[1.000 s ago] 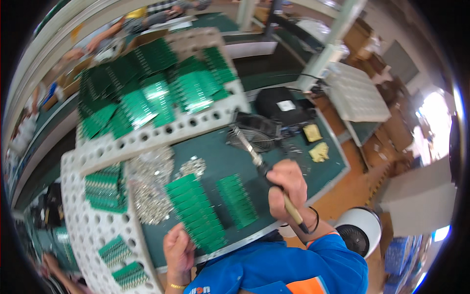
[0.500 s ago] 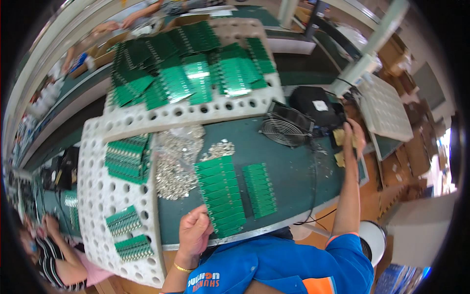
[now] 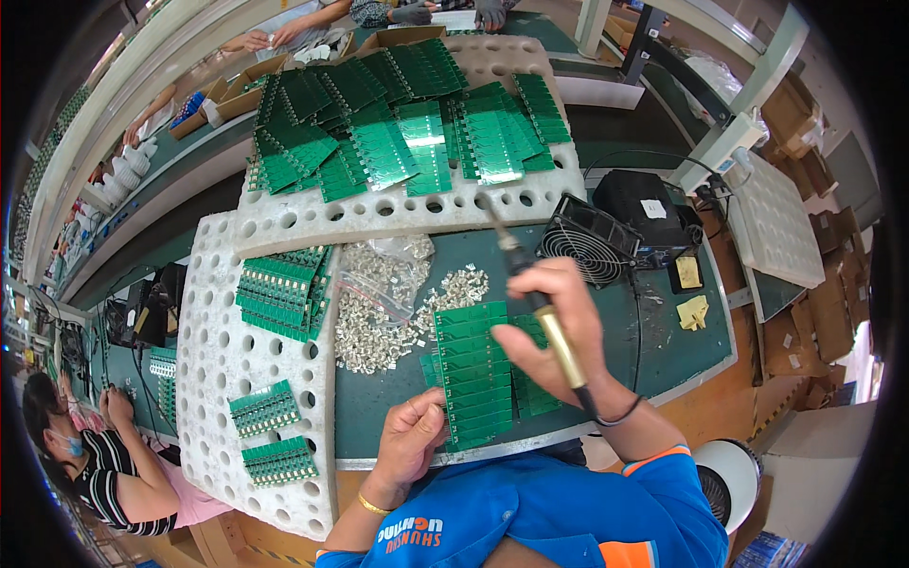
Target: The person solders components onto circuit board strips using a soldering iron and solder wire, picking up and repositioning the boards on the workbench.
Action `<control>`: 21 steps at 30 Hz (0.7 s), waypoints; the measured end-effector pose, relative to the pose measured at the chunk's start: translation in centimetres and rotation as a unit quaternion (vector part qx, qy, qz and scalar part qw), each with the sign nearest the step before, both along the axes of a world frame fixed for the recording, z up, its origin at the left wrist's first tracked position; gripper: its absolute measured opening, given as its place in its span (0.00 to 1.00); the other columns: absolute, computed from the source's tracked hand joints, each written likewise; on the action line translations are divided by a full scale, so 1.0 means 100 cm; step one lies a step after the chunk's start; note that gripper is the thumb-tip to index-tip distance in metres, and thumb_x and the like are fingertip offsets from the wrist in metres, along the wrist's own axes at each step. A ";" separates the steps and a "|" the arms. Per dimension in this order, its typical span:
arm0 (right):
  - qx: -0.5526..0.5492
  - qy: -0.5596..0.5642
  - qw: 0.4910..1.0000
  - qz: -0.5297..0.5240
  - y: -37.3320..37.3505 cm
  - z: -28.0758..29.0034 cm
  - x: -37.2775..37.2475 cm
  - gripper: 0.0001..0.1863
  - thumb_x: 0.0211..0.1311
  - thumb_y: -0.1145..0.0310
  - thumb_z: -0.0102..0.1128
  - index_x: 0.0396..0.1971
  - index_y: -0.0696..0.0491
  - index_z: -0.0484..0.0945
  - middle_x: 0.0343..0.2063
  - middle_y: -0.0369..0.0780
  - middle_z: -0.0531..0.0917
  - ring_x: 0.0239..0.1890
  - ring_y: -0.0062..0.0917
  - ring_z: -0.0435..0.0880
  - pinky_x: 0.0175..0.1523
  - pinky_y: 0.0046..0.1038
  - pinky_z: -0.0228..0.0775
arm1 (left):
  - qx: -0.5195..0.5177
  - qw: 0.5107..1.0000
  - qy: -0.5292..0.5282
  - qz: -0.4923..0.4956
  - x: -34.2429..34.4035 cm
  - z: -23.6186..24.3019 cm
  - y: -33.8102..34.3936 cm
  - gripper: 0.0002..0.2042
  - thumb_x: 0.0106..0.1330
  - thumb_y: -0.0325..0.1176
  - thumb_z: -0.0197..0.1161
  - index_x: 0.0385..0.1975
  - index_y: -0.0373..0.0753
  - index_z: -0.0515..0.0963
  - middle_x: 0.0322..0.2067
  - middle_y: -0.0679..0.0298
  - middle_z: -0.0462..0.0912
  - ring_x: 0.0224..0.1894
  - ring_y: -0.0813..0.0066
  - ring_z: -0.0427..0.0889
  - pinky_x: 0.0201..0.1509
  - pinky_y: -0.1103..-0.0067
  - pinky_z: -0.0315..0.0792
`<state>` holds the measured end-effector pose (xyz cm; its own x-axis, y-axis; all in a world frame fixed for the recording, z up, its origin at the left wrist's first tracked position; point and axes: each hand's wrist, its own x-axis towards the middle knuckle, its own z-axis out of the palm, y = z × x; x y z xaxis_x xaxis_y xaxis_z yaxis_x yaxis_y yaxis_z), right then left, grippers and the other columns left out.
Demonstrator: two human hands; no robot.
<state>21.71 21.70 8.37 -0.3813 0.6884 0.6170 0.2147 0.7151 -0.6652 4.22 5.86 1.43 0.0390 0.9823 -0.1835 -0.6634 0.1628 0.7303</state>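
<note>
The left grip (image 3: 412,443) pinches the board (image 3: 469,381) by its lower left edge, over the near side of the table (image 3: 684,343). The right grip (image 3: 566,320) is wrapped round the iron (image 3: 566,352), tip pointing away from the board. Metal pieces (image 3: 377,343) lie beyond, leftward. The step looks like readying the iron; bringing its tip to the board would call for turning it down and steadying the board.
</note>
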 end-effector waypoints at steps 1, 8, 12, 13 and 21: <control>-0.046 -0.005 0.999 0.013 -0.001 0.000 -0.007 0.25 0.44 0.76 0.72 0.46 0.52 0.74 0.39 0.43 0.74 0.38 0.33 0.77 0.44 0.32 0.72 | 0.001 1.000 0.001 0.000 -0.001 -0.001 0.000 0.16 0.75 0.36 0.57 0.56 0.33 0.77 0.32 0.74 0.74 0.24 0.89 0.60 0.25 0.86 0.54; -0.182 -0.020 0.978 0.098 -0.007 0.002 -0.025 0.24 0.48 0.75 0.67 0.47 0.52 0.72 0.41 0.40 0.73 0.40 0.29 0.76 0.48 0.29 0.71 | 0.006 1.000 0.005 -0.016 -0.006 -0.002 -0.004 0.16 0.75 0.33 0.57 0.57 0.30 0.76 0.42 0.70 0.75 0.26 0.89 0.62 0.26 0.87 0.55; -0.244 0.032 0.962 0.118 -0.009 0.000 -0.026 0.21 0.49 0.78 0.63 0.46 0.52 0.72 0.41 0.39 0.73 0.41 0.26 0.76 0.48 0.26 0.70 | 0.000 0.999 0.029 -0.019 -0.005 -0.002 -0.003 0.16 0.75 0.33 0.56 0.56 0.29 0.76 0.43 0.69 0.75 0.26 0.89 0.63 0.26 0.87 0.55; -0.242 0.049 0.961 0.122 -0.010 -0.001 -0.026 0.20 0.50 0.80 0.62 0.45 0.53 0.72 0.41 0.38 0.73 0.41 0.24 0.76 0.48 0.25 0.69 | 0.000 0.999 0.028 -0.020 -0.005 -0.003 -0.003 0.16 0.75 0.33 0.56 0.56 0.29 0.76 0.43 0.69 0.75 0.26 0.89 0.63 0.26 0.87 0.55; -0.228 0.080 0.966 0.088 -0.013 -0.005 -0.028 0.19 0.51 0.80 0.62 0.44 0.53 0.72 0.38 0.37 0.73 0.39 0.21 0.74 0.46 0.24 0.69 | -0.018 0.999 0.039 -0.028 -0.006 0.007 -0.003 0.16 0.75 0.32 0.57 0.55 0.29 0.76 0.41 0.68 0.76 0.30 0.88 0.67 0.30 0.87 0.60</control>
<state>18.95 20.36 7.86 -0.4428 0.8356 0.3250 -0.0153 0.3554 -0.9346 3.60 5.56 2.12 0.0771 0.9716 -0.2238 -0.5945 0.2250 0.7720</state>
